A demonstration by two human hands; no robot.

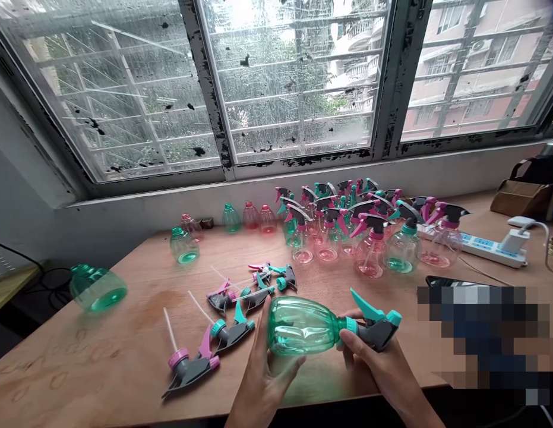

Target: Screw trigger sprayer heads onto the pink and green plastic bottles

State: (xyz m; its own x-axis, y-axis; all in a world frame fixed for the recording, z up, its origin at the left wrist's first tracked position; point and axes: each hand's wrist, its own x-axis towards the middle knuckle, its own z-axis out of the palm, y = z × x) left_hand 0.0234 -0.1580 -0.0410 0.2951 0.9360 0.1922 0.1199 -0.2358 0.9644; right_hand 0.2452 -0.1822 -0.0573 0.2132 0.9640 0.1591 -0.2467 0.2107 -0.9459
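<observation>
1. Left hand (268, 371) cups the rounded base of a translucent green bottle (300, 327), held sideways between both hands; right hand (376, 356) grips its teal collar (350, 324), beside the grey plastic spray head (378, 333).
2. Just left of the hands, loose heads (191, 370) with thin, pale tubes (170, 330) lie on a wood-grained table (133, 339).
3. Beyond the right hand, glossy pink and green sprayers (371, 252) stand clustered.
4. Farther left of the hands, bulbous, open-necked bottles (98, 289) stand.

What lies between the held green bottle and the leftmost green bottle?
In the head view, several loose spray heads lie on the table there, nearer the held green bottle than the leftmost green bottle.
</observation>
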